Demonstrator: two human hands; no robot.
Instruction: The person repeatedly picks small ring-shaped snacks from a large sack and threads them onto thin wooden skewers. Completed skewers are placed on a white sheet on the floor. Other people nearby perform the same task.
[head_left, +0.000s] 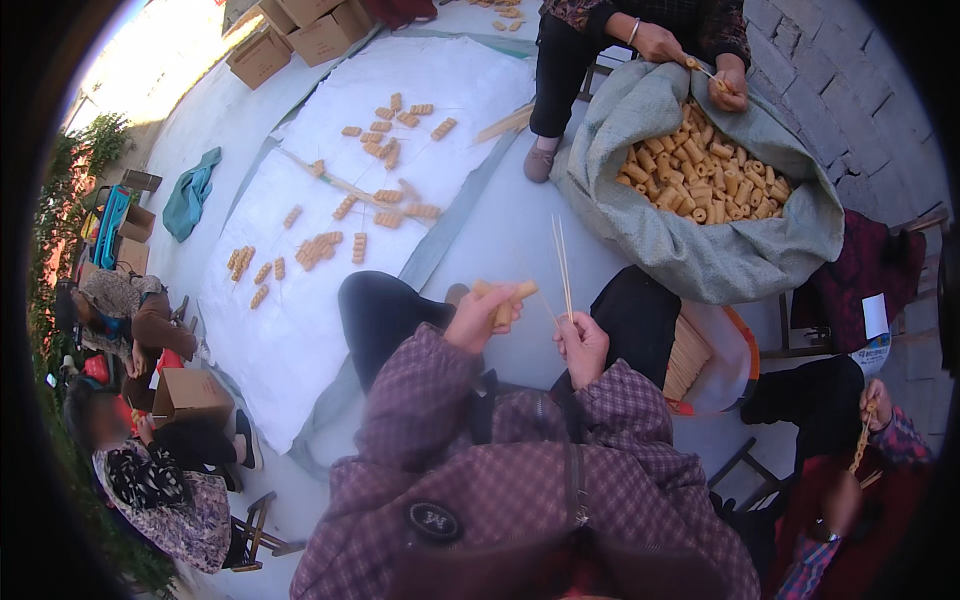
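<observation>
Several short tan cylinders (504, 313) of what looks like a puffed or fried food are held in my left hand (482, 313), its fingers curled around them. Close by on the right, my right hand (583, 346) pinches several thin wooden sticks (562, 266) that point upward. One more stick slants from the right hand's fingertips toward the cylinders; whether it enters one cannot be told. Beyond my right knee stands a large woven sack (720, 259), rolled open and heaped with the same cylinders (705, 176). Skewered pieces (319, 250) lie spread on a white sheet (300, 382) ahead and to the left.
A co-worker's hands (731, 90) work over the sack's far side. A tub (739, 360) with bundled sticks (686, 356) is beside my right leg. Another person (814, 465) sits at right; two people are at left near a cardboard box (191, 397). A brick wall borders the right.
</observation>
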